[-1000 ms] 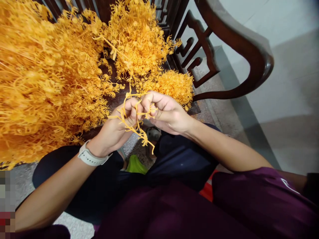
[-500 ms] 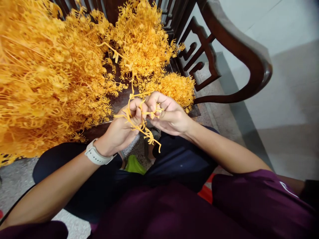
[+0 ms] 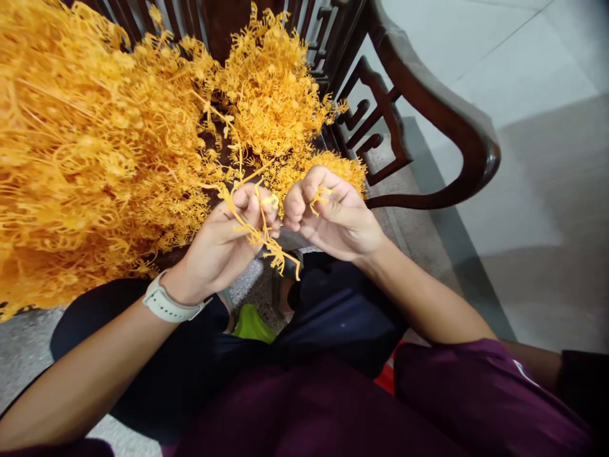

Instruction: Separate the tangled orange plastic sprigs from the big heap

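Above my lap, my left hand (image 3: 223,235) pinches a branching yellow plastic stem (image 3: 240,222), whose thin twigs stick out past the fingers on both sides. A short gap to the right, my right hand (image 3: 333,216) is closed with thumb and fingers on a small yellow sprig (image 3: 321,198). The two hands are apart. Just beyond them lie a rounded yellow clump (image 3: 342,168) and a taller bunch of yellow artificial sprigs (image 3: 271,89). A pale watch band (image 3: 171,301) circles my left wrist.
A large heap of yellow sprigs (image 3: 85,165) fills the left side. Behind the sprigs stands a dark carved wooden chair (image 3: 447,108) with a curved armrest on the right. Something bright green (image 3: 254,325) is on the floor between my legs. A pale wall (image 3: 547,190) rises at the right.
My right hand has moved right, away from my left, with the small sprig in its fingers. The left hand has shifted slightly left, still holding the stem.
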Motion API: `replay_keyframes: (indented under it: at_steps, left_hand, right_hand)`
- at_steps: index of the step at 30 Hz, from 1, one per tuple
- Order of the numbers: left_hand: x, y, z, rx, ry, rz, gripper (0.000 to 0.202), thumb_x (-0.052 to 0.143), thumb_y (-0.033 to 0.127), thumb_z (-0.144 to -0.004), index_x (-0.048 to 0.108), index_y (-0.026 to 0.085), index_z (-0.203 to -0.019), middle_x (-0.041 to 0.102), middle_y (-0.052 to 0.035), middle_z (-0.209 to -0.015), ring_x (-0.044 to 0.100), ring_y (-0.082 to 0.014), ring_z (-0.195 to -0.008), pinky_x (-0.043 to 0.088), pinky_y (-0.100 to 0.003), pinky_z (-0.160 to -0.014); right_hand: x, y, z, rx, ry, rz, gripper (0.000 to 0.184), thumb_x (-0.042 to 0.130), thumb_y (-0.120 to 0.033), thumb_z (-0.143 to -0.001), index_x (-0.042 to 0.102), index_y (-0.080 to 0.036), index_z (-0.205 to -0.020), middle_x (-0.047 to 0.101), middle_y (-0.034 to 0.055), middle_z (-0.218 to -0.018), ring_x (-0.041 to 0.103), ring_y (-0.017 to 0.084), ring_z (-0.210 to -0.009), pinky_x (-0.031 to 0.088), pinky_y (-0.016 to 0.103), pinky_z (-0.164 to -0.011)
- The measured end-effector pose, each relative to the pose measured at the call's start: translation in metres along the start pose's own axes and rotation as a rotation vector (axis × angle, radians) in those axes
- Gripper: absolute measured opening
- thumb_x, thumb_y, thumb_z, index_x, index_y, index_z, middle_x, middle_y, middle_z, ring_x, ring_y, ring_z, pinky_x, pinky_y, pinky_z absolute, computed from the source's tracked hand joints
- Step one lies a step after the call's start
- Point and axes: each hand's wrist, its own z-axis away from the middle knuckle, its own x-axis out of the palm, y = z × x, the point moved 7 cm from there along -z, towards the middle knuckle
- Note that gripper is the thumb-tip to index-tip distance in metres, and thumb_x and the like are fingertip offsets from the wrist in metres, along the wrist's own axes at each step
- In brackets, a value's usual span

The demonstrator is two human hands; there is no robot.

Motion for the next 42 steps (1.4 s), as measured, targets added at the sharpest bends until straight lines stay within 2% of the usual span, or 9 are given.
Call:
replay_keyframes:
  at_steps: [9,15,19,22,26,31,36,39,42]
  left_hand:
    - [-0.002,0.004,0.002,0.051,-0.032,-0.139,0.022,0.094,0.037,-0.091,0.082,0.019,-0.091,0.068,-0.0030,-0.086,0.063,-0.0145,-0.080,0.058,-0.024,-0.079]
    - [-0.006,0.004,-0.002,0.048,0.091,-0.138,0.013,0.089,0.017,-0.093,0.080,0.018,-0.083,0.072,-0.0020,-0.086,0.066,-0.0106,-0.075,0.060,-0.017,-0.072]
    - [-0.019,0.004,-0.005,0.026,0.231,-0.132,0.014,0.081,0.007,-0.091,0.083,0.018,-0.098,0.075,-0.0004,-0.086,0.070,-0.0100,-0.072,0.061,-0.016,-0.067]
    - [-0.025,0.005,-0.004,0.034,0.299,-0.127,0.024,0.077,0.003,-0.090,0.083,0.020,-0.106,0.080,-0.0007,-0.097,0.076,-0.0111,-0.080,0.066,-0.018,-0.073]
    - [-0.029,0.004,-0.002,0.033,0.356,-0.136,0.017,0.075,0.008,-0.094,0.080,0.020,-0.105,0.083,-0.0036,-0.113,0.081,-0.0146,-0.101,0.068,-0.020,-0.085]
    - [-0.029,0.003,-0.001,-0.023,0.338,-0.071,0.004,0.077,0.016,-0.099,0.078,0.019,-0.097,0.084,-0.0033,-0.106,0.082,-0.0169,-0.106,0.068,-0.029,-0.101]
    - [-0.024,0.007,-0.004,-0.039,0.258,-0.076,0.014,0.074,0.016,-0.102,0.079,0.017,-0.089,0.085,-0.0033,-0.097,0.083,-0.0161,-0.093,0.068,-0.028,-0.096]
    - [-0.015,0.006,-0.004,-0.035,0.173,-0.090,0.019,0.074,0.014,-0.102,0.077,0.015,-0.083,0.081,-0.0028,-0.084,0.080,-0.0143,-0.080,0.069,-0.024,-0.086]
    - [-0.009,-0.004,-0.002,-0.112,0.156,-0.050,0.017,0.077,0.005,-0.092,0.073,0.015,-0.078,0.075,-0.0014,-0.077,0.075,-0.0124,-0.067,0.068,-0.022,-0.073]
  right_hand:
    - [-0.011,-0.001,0.005,0.096,0.218,0.066,0.028,0.089,-0.028,-0.094,0.066,-0.021,-0.108,0.072,-0.0016,-0.086,0.062,0.008,-0.069,0.053,0.021,-0.065]
    - [-0.022,0.006,0.004,0.211,0.280,0.071,0.022,0.080,-0.032,-0.095,0.071,-0.016,-0.107,0.072,0.0016,-0.087,0.062,0.009,-0.068,0.050,0.021,-0.064]
    - [-0.023,0.006,0.004,0.231,0.240,0.137,0.035,0.075,-0.050,-0.099,0.069,-0.017,-0.110,0.065,0.0011,-0.088,0.057,0.012,-0.069,0.049,0.025,-0.064]
    - [-0.019,0.005,0.006,0.172,0.174,0.210,0.037,0.083,-0.041,-0.090,0.069,-0.018,-0.116,0.064,0.0004,-0.094,0.055,0.012,-0.073,0.048,0.025,-0.065]
    - [-0.010,0.006,0.008,0.054,0.092,0.403,0.045,0.095,-0.033,-0.084,0.065,-0.021,-0.116,0.061,-0.0024,-0.092,0.050,0.011,-0.073,0.043,0.024,-0.063]
    - [-0.017,-0.004,0.005,-0.119,0.189,0.610,0.032,0.085,-0.047,-0.100,0.067,-0.020,-0.097,0.056,-0.0029,-0.081,0.048,0.011,-0.067,0.039,0.026,-0.061]
    - [-0.030,-0.004,0.004,-0.043,0.189,0.480,0.035,0.089,-0.047,-0.098,0.067,-0.020,-0.095,0.057,-0.0034,-0.081,0.050,0.010,-0.064,0.042,0.026,-0.060]
    - [-0.020,0.004,0.004,0.014,0.064,0.348,0.035,0.089,-0.045,-0.097,0.066,-0.018,-0.096,0.060,-0.0020,-0.081,0.053,0.011,-0.068,0.044,0.025,-0.064]
    - [0.000,0.016,0.005,0.082,-0.096,0.155,0.034,0.086,-0.043,-0.100,0.064,-0.017,-0.095,0.062,0.0008,-0.085,0.054,0.011,-0.071,0.045,0.026,-0.066]
